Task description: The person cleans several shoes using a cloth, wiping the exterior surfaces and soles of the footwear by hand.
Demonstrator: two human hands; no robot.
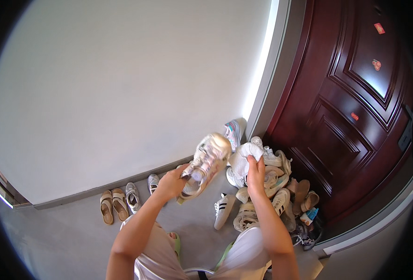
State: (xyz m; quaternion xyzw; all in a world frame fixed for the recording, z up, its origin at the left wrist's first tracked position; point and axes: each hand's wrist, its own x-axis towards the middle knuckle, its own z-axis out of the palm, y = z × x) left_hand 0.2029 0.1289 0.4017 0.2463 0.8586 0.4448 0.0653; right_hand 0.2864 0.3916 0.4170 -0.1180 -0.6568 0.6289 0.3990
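Note:
My left hand grips a light-coloured sneaker by its heel end, with the toe pointing up and away; the shoe is partly blurred. To its right, my right hand holds a crumpled white cloth between thumb and fingers, close to the sneaker's toe. Whether cloth and shoe touch, I cannot tell. Below the cloth lies a heap of shoes, partly hidden by my right forearm. A white sneaker with black stripes lies on the floor at the heap's left side.
Beige sandals and a grey-white sneaker line the wall's skirting at left. A multicoloured sneaker leans in the corner beside the door frame. The dark red door rises at right. Green slippers are on my feet.

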